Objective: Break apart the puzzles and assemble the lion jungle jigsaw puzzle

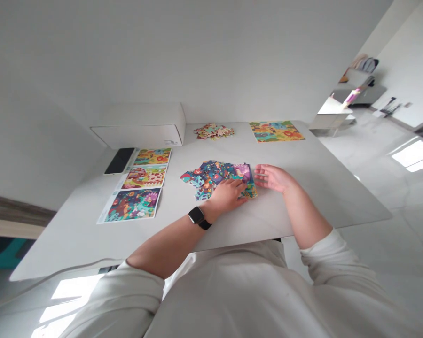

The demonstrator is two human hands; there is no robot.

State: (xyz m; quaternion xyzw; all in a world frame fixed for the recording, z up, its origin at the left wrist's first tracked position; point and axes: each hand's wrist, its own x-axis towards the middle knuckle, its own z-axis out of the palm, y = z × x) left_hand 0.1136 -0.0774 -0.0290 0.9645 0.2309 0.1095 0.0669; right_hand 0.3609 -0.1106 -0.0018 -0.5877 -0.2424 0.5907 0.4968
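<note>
The left hand (229, 193), a black smartwatch (196, 215) at its wrist, rests palm-down over dark-toned jigsaw pieces (211, 170) heaped mid-counter (338, 202); whether its grip pinches one cannot be told. The right hand (275, 178) holds nothing, fingers spread just beside the purple section (242, 170). Bracing that section's edge while pressing tabs straight down would likely keep joins flat. Farther out lie printed picture sheets (133, 205), a smartphone (120, 160), a white box (137, 136), a second pile (214, 131) and an animal picture (277, 131).

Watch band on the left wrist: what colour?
The watch band is black, shown best in the head view.
</note>
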